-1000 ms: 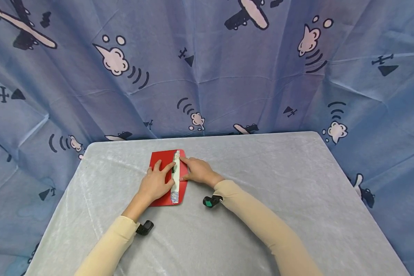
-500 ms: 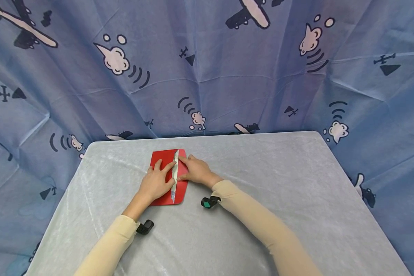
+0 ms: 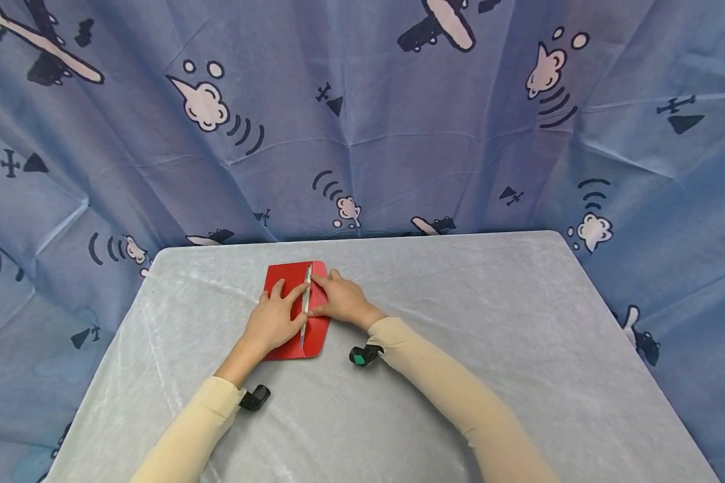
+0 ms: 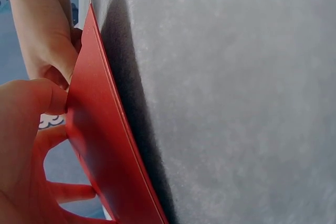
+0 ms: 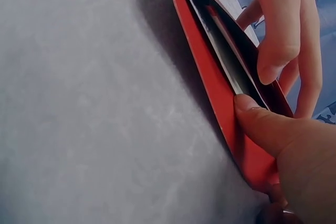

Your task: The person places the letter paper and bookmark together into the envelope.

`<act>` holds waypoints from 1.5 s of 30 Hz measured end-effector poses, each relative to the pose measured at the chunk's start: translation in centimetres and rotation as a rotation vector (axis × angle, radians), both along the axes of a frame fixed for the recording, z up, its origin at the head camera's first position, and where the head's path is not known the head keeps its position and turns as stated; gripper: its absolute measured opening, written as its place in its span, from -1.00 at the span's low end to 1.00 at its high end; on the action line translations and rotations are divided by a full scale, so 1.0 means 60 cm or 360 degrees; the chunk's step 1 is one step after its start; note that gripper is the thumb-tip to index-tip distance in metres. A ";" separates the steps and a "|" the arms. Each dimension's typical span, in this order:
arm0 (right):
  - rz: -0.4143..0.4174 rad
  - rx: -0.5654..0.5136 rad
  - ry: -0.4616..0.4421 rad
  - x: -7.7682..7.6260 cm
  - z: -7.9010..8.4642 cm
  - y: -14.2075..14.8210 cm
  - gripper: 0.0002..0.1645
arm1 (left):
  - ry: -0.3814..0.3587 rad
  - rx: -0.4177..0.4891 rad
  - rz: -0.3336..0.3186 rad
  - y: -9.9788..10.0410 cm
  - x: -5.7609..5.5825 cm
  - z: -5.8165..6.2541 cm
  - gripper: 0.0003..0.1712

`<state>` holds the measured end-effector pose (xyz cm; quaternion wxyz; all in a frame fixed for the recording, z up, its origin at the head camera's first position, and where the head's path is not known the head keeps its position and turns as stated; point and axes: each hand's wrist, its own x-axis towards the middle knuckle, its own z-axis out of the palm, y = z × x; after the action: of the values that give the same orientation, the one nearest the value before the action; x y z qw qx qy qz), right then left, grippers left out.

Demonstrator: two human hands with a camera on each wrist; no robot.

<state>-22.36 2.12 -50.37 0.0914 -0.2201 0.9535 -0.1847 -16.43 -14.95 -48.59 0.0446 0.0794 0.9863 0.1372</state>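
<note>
A red envelope (image 3: 286, 272) lies toward the back left of the table, its flap (image 3: 319, 335) spread to the right. Out of its mouth shows a thin strip of pale printed paper (image 3: 303, 335). My left hand (image 3: 270, 322) presses on the envelope body with fingers spread, thumb and index at the mouth. The right hand (image 3: 348, 300) reaches in from the right, its index finger and thumb against the paper's outer edge. In the right wrist view, the mouth gapes and the right thumb (image 5: 252, 109) touches the paper. The left wrist view shows the envelope's red side (image 4: 100, 103) close up.
The table (image 3: 489, 322) is covered in pale grey cloth. Behind it hangs a blue curtain (image 3: 399, 134) printed with planes and clouds. A small black device (image 3: 255, 398) sits at the left wrist and another black device (image 3: 365, 355) at the right wrist.
The printed paper has slid left into the envelope, so its visible strip is narrower. My right hand has moved slightly left with it, while the left hand has stayed in place.
</note>
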 end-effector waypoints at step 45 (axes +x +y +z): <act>0.0014 0.0013 0.0036 -0.001 -0.004 -0.004 0.01 | -0.0002 -0.0020 -0.0022 -0.002 0.000 -0.001 -0.26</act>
<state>-22.41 1.89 -50.61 0.0821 -0.2260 0.9542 -0.1779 -16.46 -15.09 -48.65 0.0468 0.0859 0.9866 0.1307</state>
